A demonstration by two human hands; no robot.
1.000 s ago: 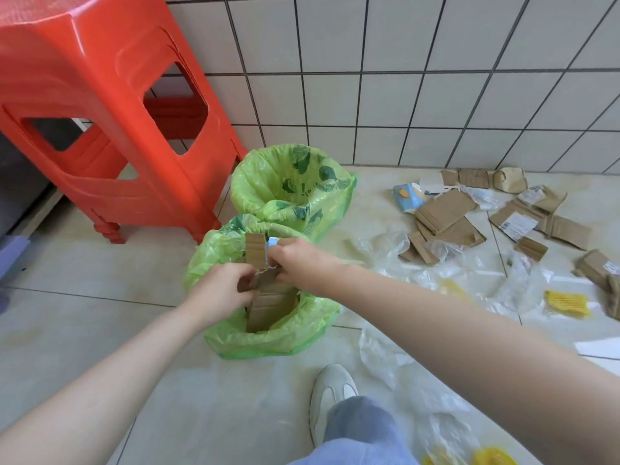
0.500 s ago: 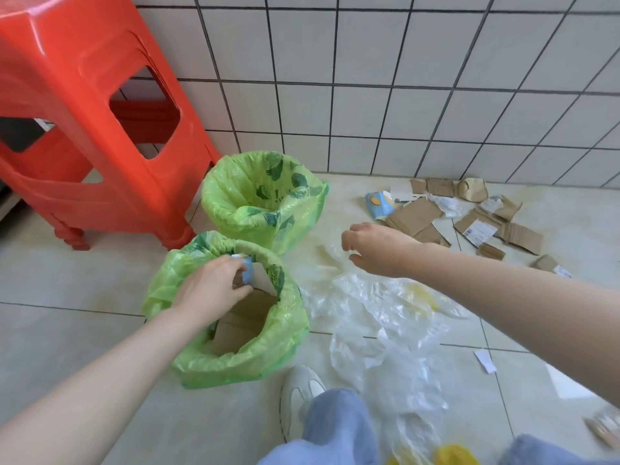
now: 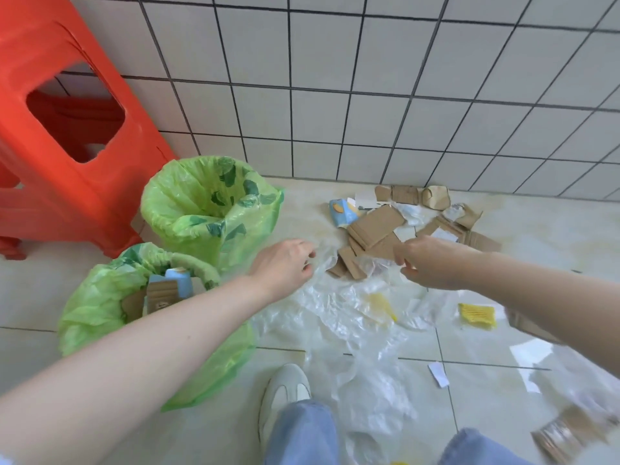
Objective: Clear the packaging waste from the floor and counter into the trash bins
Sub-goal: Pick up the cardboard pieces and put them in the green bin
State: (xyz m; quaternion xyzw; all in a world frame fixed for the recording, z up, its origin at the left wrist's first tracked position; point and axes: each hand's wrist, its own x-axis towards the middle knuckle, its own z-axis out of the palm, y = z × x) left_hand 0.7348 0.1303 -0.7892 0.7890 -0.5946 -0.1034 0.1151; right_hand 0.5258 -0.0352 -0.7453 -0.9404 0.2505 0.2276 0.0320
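Progress partial: near bin holds cardboard; far bin looks empty. Cardboard scraps, plastic film left on floor. Left hand, right hand: grip released, loosely curled over film.

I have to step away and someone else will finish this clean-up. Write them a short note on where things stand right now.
Left hand: loosely open, holding nothing, at the edge of the clear plastic wrap.
Right hand: fingers curled, over the cardboard scraps; grip unclear.
Done: near bin holds cardboard and a blue carton.
Far bin looks empty.
Left: plastic wrap, cardboard scraps, blue box, yellow packet, paper bits, all on the floor.
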